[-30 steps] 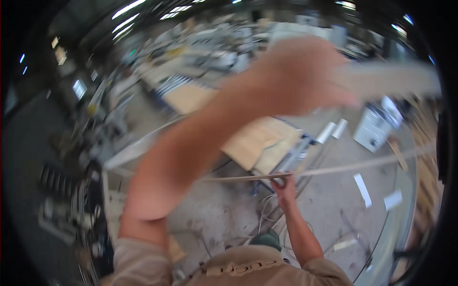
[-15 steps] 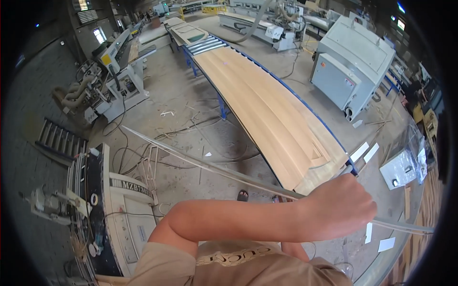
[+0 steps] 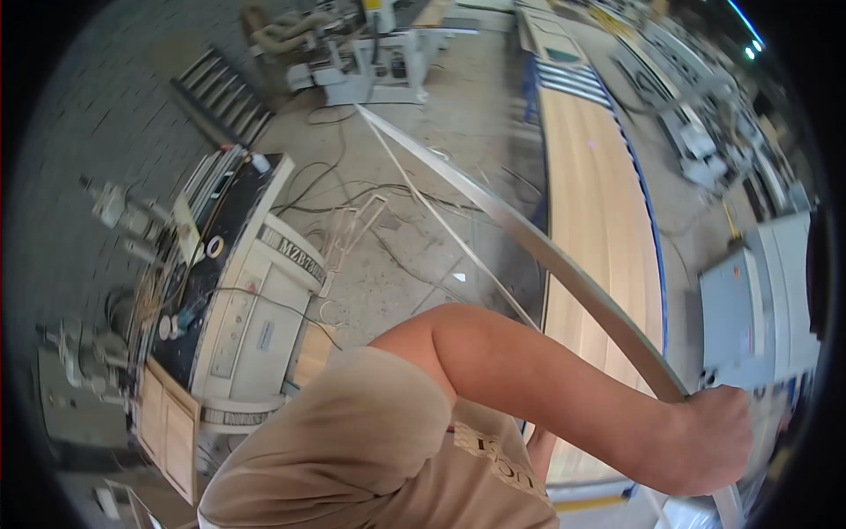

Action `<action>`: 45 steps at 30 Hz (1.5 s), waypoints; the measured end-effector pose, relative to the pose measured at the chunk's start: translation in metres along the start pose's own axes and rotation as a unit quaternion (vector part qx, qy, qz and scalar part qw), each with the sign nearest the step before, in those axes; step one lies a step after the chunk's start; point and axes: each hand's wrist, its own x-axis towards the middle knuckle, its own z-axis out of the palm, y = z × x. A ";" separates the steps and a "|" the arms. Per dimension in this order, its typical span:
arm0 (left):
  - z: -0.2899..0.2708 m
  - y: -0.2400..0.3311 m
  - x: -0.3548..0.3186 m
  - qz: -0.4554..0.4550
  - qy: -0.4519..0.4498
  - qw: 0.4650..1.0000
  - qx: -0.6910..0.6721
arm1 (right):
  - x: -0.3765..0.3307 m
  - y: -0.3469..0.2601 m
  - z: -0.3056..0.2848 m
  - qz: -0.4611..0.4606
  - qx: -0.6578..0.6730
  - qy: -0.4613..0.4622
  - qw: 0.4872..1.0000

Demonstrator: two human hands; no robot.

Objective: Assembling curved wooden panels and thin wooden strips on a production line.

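Workshop floor (image 3: 388, 291) beyond bent arm (image 3: 564, 379), left hand (image 3: 712, 438) fisted around long strip (image 3: 573, 275); right hand hidden, grip unclear.

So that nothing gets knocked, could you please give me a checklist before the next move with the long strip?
1. Left hand closed around the long strip: ok.
2. Right hand's grip: cannot tell, it is hidden from view.
3. Floor beneath the strip free of cables: not ok, some lie there.
4. Strip's far tip clear of the pale machine: cannot tell.
5. Wooden panel resting on the roller table: ok.
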 end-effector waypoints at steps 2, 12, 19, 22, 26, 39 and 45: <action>-0.014 -0.033 -0.010 -0.054 0.055 0.997 0.017 | 0.029 0.000 0.035 -0.006 -0.015 -0.017 1.000; -0.150 -0.152 -0.165 -0.230 0.303 0.924 0.023 | 0.196 0.002 0.121 -0.102 -0.229 -0.220 0.943; -0.252 -0.188 -0.373 -0.469 0.295 0.821 0.137 | 0.217 0.108 0.348 -0.078 -0.318 -0.388 0.862; -0.291 -0.182 -0.463 -0.455 0.459 0.746 0.161 | 0.169 0.181 0.451 -0.074 -0.360 -0.452 0.813; -0.329 -0.147 -0.574 -0.437 0.542 0.672 0.252 | 0.156 0.303 0.551 0.054 -0.373 -0.528 0.761; -0.343 -0.029 -0.776 -0.466 0.606 0.384 0.518 | -0.002 0.600 0.756 0.114 -0.407 -0.711 0.562; -0.340 -0.046 -0.826 -0.458 0.556 0.291 0.629 | -0.058 0.688 0.817 0.132 -0.445 -0.753 0.467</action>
